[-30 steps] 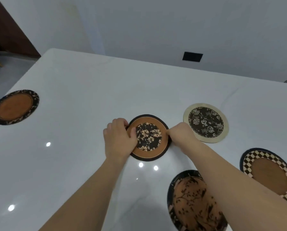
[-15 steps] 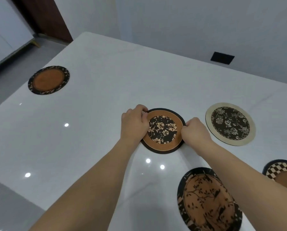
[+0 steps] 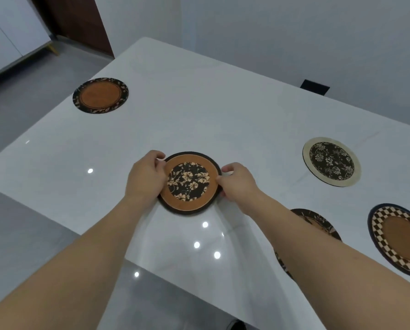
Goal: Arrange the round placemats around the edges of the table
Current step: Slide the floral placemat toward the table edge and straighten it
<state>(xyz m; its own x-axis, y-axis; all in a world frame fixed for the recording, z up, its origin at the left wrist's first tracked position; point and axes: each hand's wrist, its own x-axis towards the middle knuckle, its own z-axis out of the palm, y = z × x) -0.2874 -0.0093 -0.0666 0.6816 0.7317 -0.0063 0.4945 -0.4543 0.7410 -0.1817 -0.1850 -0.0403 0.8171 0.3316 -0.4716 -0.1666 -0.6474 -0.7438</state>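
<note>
Mid-table [image 3: 199,110]: floral placemat [image 3: 189,182], prob. light, stiff; my L hand [image 3: 144,177] & R hand [image 3: 237,184] pinch opp. rims.

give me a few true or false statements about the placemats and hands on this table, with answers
1. Both hands hold the same placemat. True: the left hand and right hand grip opposite edges of the flowered placemat.
2. Five placemats are visible on the table. True.
3. The checkered placemat lies on the far left of the table. False: it is at the right; the brown-centred placemat is at the left.
4. The cream-rimmed placemat is stacked on another one. False: it lies alone on the tabletop.
</note>
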